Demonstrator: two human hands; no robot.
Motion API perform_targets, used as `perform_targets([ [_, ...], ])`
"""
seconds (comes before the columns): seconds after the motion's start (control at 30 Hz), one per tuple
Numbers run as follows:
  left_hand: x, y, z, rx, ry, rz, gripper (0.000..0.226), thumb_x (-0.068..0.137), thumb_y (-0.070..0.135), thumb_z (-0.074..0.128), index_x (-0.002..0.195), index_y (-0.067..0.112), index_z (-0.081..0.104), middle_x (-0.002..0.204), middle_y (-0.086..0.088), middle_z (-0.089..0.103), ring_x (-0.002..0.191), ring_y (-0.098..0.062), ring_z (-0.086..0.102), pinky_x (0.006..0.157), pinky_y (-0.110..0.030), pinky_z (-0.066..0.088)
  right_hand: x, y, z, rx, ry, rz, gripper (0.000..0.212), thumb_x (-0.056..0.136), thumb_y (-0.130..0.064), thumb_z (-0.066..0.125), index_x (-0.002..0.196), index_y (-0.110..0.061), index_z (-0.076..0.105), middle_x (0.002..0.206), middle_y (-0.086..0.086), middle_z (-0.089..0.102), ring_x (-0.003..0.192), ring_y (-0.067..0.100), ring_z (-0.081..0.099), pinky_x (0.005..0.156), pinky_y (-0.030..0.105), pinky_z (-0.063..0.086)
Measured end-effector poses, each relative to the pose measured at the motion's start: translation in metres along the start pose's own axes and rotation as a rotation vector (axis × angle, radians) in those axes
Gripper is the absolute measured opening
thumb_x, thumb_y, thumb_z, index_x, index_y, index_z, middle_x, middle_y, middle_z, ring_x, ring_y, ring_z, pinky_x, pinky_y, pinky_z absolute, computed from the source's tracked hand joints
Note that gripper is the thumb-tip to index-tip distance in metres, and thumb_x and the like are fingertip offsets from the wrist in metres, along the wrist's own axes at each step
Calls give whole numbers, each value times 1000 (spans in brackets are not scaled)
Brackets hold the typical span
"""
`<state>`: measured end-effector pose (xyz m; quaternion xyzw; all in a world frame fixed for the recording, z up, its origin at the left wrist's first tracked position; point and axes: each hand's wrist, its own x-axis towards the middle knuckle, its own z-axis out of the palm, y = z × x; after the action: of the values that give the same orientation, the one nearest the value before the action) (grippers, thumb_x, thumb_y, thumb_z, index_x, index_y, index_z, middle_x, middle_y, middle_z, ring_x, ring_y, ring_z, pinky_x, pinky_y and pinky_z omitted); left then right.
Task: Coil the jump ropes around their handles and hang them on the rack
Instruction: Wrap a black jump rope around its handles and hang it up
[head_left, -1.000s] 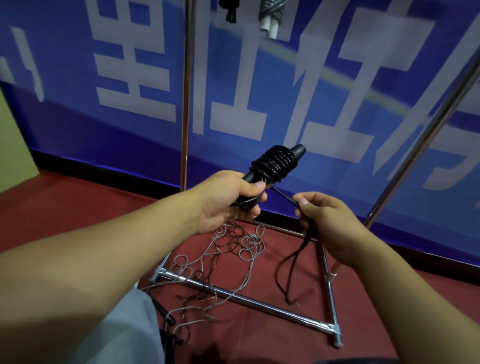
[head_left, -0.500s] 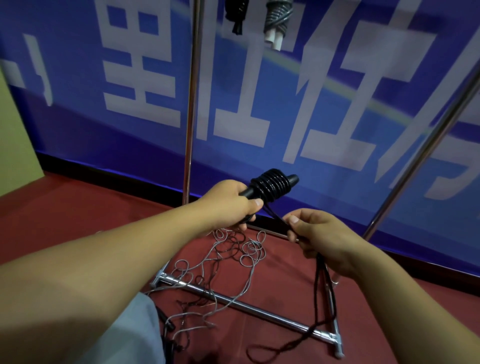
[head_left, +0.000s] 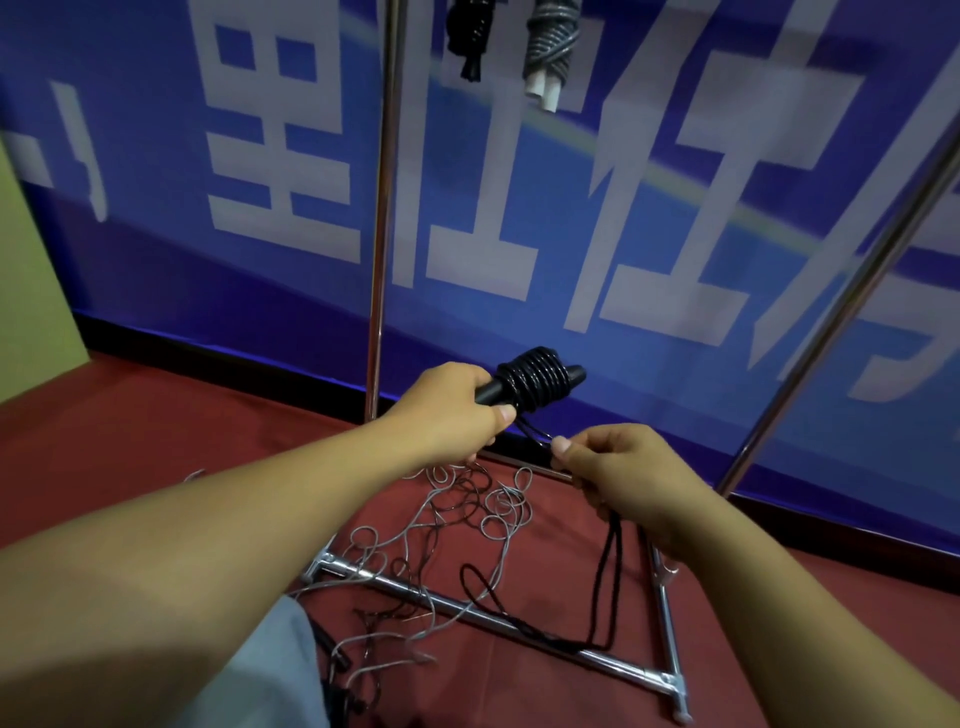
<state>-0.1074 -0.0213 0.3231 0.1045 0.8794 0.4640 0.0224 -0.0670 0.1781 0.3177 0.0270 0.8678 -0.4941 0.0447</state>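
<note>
Rope (head_left: 605, 582) slack now hangs lower from right hand (head_left: 618, 475).

a sports or event room: blue printed banner (head_left: 623, 218), red floor (head_left: 156, 441), chrome rack (head_left: 382, 208) hung with coiled ropes (head_left: 550, 47)

blue banner (head_left: 649, 249) with white characters behind; red floor (head_left: 130, 441); yellow-green wall (head_left: 26, 270) at left

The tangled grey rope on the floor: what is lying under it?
Under the grey rope lie the red floor and the rack's chrome base bar, which its loops cross. Its lower end goes behind the person's grey clothing, so whatever lies beneath that part is hidden.
</note>
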Motion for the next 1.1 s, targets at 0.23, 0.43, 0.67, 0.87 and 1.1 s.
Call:
perform_targets([
  [0.23, 5, -2, -3, -9, -12, -45, 9, 96, 24, 62, 94, 16, 65, 73, 0, 69, 47, -10, 60, 52, -24, 46, 1, -5, 6, -65, 135, 1, 27, 98, -32, 62, 81, -16, 74, 66, -2, 62, 58, 10, 50, 58, 26, 39],
  [0.43, 8, -5, -8, -257, -77, -186, 13, 97, 19, 63, 97, 7, 67, 75, -7, 69, 58, -18, 59, 60, -29, 52, 5, -4, 7, -103, 167, 19, 24, 97, -29, 59, 79, -18, 71, 60, -4, 65, 54, 9, 49, 56, 26, 38],
  [0.67, 7, -4, -14, -454, -109, -289, 18, 99, 17, 62, 107, 1, 63, 70, -6, 68, 48, -14, 52, 49, -25, 45, 4, -6, 9, -104, 137, 38, 26, 99, -27, 55, 81, -15, 69, 59, -2, 66, 54, 11, 48, 55, 28, 37],
  [0.87, 1, 0, -18, -650, -207, -367, 16, 102, 19, 54, 106, 6, 63, 70, 0, 65, 49, -8, 47, 53, -23, 44, 5, -3, 7, -115, 105, 77, 29, 101, -26, 53, 82, -10, 69, 56, -3, 64, 56, 14, 45, 55, 30, 37],
  [1.1, 4, -3, -16, -557, -172, -354, 19, 101, 16, 57, 110, 2, 64, 71, -3, 67, 50, -12, 49, 54, -25, 45, 6, -4, 7, -114, 146, 81, 33, 100, -26, 54, 74, -10, 68, 53, -3, 63, 54, 14, 46, 55, 28, 36],
])
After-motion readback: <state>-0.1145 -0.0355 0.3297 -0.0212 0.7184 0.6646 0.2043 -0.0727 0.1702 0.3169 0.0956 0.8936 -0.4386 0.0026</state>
